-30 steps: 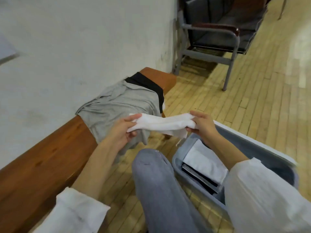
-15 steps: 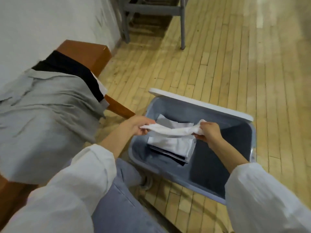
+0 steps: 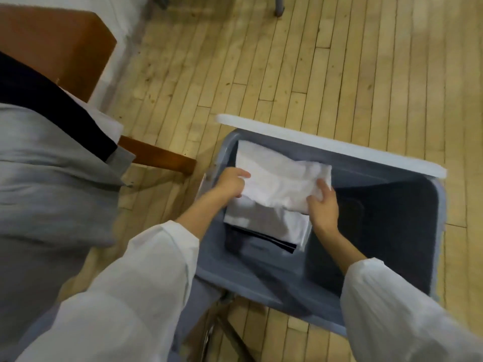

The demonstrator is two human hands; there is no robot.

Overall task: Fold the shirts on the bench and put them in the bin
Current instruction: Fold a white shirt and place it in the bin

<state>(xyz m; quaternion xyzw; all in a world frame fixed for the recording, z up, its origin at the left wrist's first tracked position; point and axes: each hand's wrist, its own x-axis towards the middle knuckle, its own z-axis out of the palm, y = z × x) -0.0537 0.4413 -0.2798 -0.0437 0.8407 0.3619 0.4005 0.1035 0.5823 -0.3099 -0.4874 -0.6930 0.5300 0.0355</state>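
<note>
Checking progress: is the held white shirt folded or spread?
Folded: the white shirt is a compact rectangle, left hand and right hand gripping it.

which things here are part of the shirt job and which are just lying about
Job: folded white shirt in left hand and right hand; bin; folded stack inside it; grey shirt, black garment, bench.
Lying about: chair leg, wooden floor.

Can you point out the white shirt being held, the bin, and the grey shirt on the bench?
white shirt [image 3: 279,182], head view, middle of the folded cloth.
bin [image 3: 332,147], head view, its white far rim.
grey shirt [image 3: 52,173], head view, middle of the cloth.
</note>
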